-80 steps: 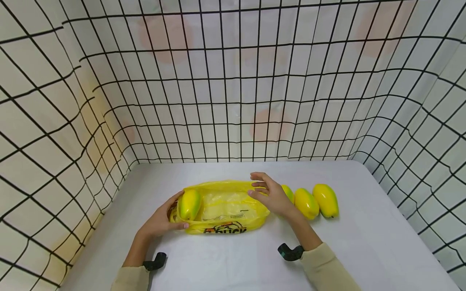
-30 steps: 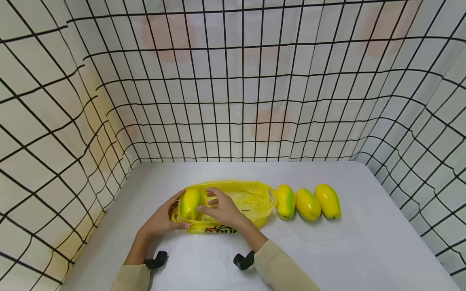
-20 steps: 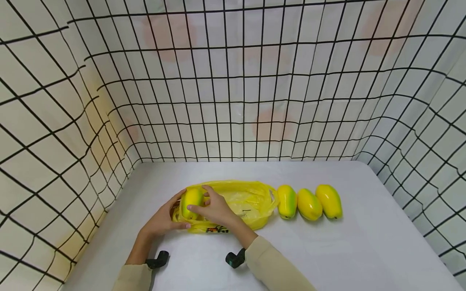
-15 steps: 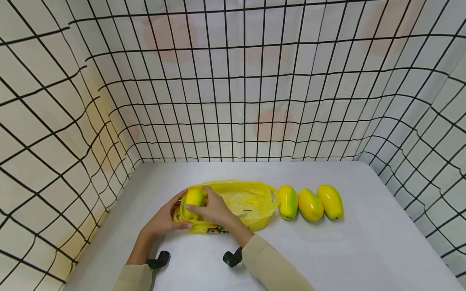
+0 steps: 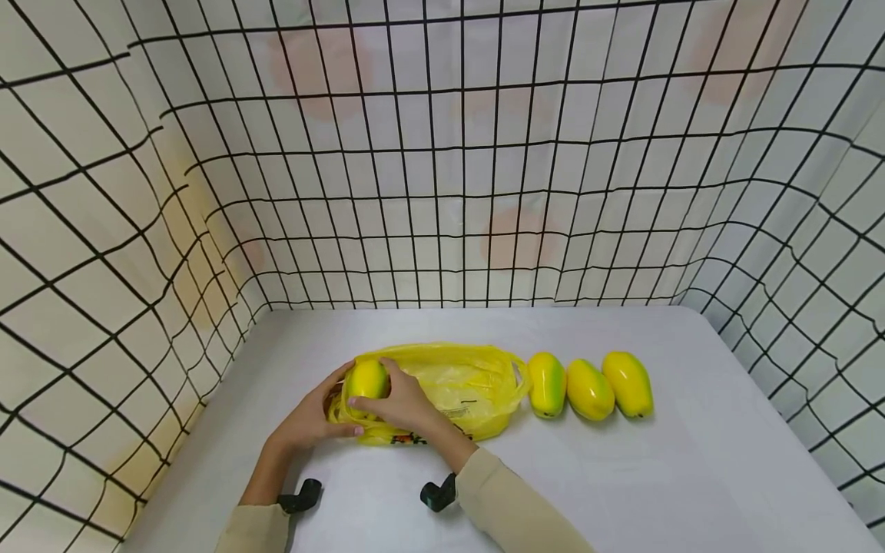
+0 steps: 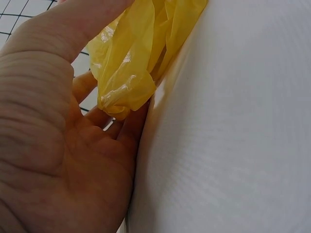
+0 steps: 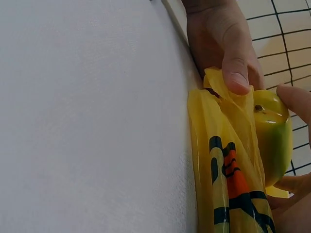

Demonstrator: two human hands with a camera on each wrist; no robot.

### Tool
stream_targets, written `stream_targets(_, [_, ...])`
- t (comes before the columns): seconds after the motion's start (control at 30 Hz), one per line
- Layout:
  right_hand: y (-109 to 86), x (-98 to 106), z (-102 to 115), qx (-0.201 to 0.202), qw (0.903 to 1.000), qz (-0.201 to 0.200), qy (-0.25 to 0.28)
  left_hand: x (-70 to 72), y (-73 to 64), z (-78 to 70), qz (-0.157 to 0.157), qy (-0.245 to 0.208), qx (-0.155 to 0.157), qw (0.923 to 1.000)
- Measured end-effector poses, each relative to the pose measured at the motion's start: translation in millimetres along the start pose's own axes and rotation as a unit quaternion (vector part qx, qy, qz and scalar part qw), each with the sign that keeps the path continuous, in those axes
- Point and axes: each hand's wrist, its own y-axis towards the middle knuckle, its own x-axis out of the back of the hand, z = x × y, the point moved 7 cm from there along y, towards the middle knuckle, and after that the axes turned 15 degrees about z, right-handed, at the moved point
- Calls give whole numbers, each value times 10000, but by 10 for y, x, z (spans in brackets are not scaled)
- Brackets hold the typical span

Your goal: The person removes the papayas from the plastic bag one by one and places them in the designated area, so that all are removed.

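Note:
My right hand (image 5: 408, 403) grips a yellow-green mango (image 5: 369, 378) at the left end of a yellow plastic bag (image 5: 449, 370), thumb on the near side and fingers on the far side. In the right wrist view this mango (image 7: 274, 145) stands above the printed bag wall, its stem end showing. Around the bag's left end, my left hand (image 5: 307, 418) holds the plastic, thumb in front and fingers behind. The left wrist view shows crumpled bag film (image 6: 126, 73) between thumb and fingers. The bag lies on its base with its mouth spread wide.
Right of the bag, a mango (image 5: 547, 384), a second mango (image 5: 590, 389) and a third mango (image 5: 628, 384) lie in a row on the white tabletop (image 5: 691, 461). Black-lined white walls (image 5: 442, 177) rise behind and on both sides.
My right hand has moved left from the bag's right end and taken hold of the mango, which has tilted and looks shorter. My left hand stays on the bag.

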Motion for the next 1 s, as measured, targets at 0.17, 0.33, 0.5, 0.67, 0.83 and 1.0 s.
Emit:
stream_targets(0.17, [-54,37,1,27,9998,-8,184,-8,-2,11,21,-57,46,10000])
stream_targets(0.33, [-123,100,39,201,9994,40,293,-10,-10,-6,22,-96,89,9999])
stream_targets(0.5, [-186,162,43,356,9982,209,444,-2,-13,-2,22,-153,144,9998])
stream_targets(0.67, [-264,245,10,399,9959,366,730,4,-9,8,2,-169,211,9996])
stream_targets(0.83, [-378,349,12,485,9927,430,1021,3,-14,-4,6,-185,194,9996])
stream_targets(1.0, [-458,469,-36,534,9928,361,1006,-7,-10,-4,28,-202,176,9996])
